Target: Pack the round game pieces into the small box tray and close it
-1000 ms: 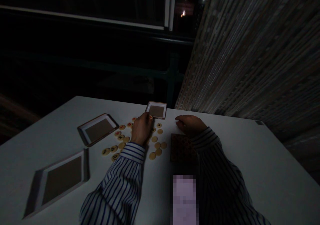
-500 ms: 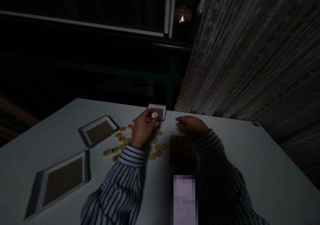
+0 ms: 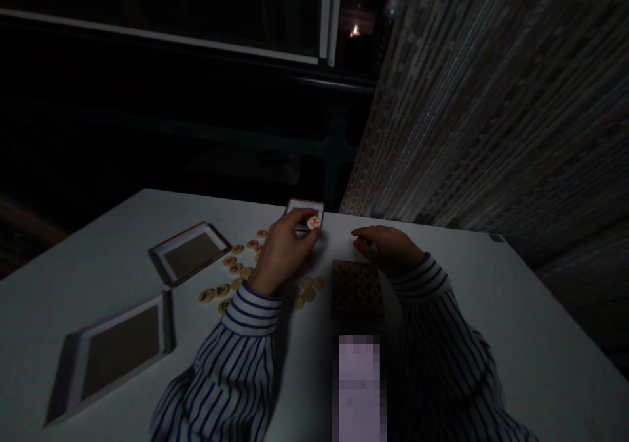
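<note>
Between thumb and fingertips, my left hand [image 3: 285, 252] holds a round Chinese chess piece [image 3: 313, 222] with a red character on its face. It hovers just in front of a small shallow box [image 3: 304, 205] at the far table edge, partly covering it. My right hand [image 3: 390, 249] is over the table to the right, loosely curled, thumb and forefinger apart, with no piece visible between them. Just below it lies a dark square tray [image 3: 358, 290] filled with rows of chess pieces. Loose chess pieces [image 3: 236, 268] lie left of my left wrist, and blank-side-up pieces [image 3: 308, 294] lie right of it.
Two open box parts, a smaller one [image 3: 194, 253] and a larger one [image 3: 120, 350], lie on the left of the white table [image 3: 491, 311]. A blurred-out phone-like rectangle [image 3: 360, 389] is near the front. A string curtain [image 3: 442, 101] hangs behind the right side.
My left hand has shifted slightly right with the chess piece. My right hand has moved a little right, uncovering more of the filled tray, and its fingers have parted somewhat.
</note>
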### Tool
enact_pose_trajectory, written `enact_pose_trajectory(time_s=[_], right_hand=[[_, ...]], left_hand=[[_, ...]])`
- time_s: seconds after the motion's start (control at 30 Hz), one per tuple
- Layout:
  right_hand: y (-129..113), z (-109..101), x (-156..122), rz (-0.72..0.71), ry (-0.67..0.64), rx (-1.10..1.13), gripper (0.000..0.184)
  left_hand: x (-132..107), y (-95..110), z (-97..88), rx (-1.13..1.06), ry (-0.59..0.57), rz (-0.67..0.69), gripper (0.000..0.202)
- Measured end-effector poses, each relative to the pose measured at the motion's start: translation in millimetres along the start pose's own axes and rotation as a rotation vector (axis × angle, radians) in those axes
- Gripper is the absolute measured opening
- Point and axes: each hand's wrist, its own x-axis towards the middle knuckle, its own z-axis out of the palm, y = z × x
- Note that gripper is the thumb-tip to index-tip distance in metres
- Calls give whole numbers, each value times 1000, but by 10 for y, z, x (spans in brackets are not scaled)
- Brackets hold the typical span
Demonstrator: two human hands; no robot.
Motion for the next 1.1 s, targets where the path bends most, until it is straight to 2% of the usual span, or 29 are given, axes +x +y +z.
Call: enact_pose_trajectory(time_s=[0.17,0.43,0.7,1.1], right_hand=[[35,39,-26,-21,34,30,32],[-70,-1,8,20,84,211,23],[-66,74,46,29,142,401,22],[-105,151,88,107,138,739,26]], left_hand=[[-28,63,28,-35,-48,36,31],[-50,95,95,-55,-150,89,36],[-71,107,125,-61,-165,157,34],[-88,145,152,-66,-147,195,32]])
